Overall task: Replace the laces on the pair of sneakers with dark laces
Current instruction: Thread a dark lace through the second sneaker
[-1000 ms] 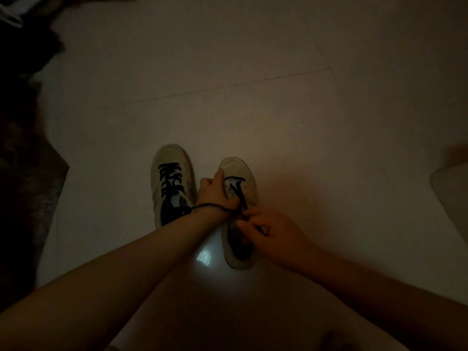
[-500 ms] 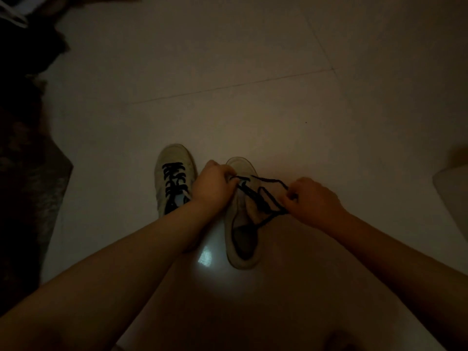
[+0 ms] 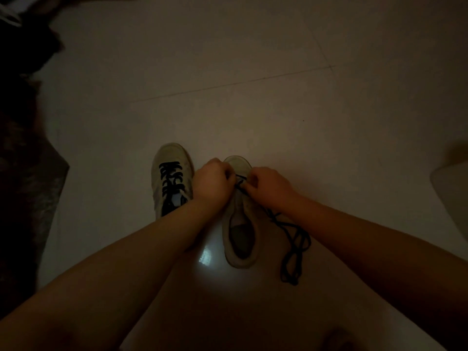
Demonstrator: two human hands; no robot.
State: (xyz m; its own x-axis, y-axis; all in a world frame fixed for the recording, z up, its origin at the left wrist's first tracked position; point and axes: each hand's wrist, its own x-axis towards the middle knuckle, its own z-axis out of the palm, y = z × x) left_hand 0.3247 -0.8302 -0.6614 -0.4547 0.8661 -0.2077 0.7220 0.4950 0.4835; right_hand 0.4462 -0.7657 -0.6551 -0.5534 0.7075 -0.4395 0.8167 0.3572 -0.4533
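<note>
glossy tiled floor (image 3: 253, 59), matt cloth sneakers (image 3: 239, 239), woven dark lace (image 3: 296, 239)

Legible text, labels, brands, numbers, signs: none. I can read no marking on either sneaker (image 3: 172, 178), on the dark lace (image 3: 293, 249) or on the floor (image 3: 228, 72); the view is too dim.

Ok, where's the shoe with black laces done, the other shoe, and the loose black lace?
pale laced sneaker (image 3: 166, 158): head view, toe.
pale unlaced sneaker (image 3: 240, 260): head view, heel.
loose dark lace (image 3: 295, 252): head view, floor loops.
</note>
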